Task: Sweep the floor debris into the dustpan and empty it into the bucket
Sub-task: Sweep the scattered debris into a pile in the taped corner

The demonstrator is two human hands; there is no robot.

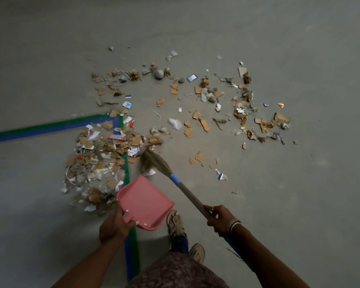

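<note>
1. The left hand [113, 226] is closed around the back edge of the flat pink plastic dustpan [144, 201], at about 6 o'clock in the view.
2. The dustpan looks empty. Its open front points toward 11 o'clock, just beside the big pile of torn cardboard, paper and clear plastic scraps [100, 161].
3. The right hand [221, 220], with bangles on its wrist, is wrapped tight around the stick of the straw broom with a blue band [173, 175].
4. The broom's brush touches the grey floor [299, 194] at the pile's 3 o'clock edge.
5. More scraps [206, 100] lie spread out toward 12 and 2 o'clock.
6. Green and blue tape lines [50, 127] run under the pile.
7. A sandalled foot [175, 222] stands just behind the dustpan.
</note>
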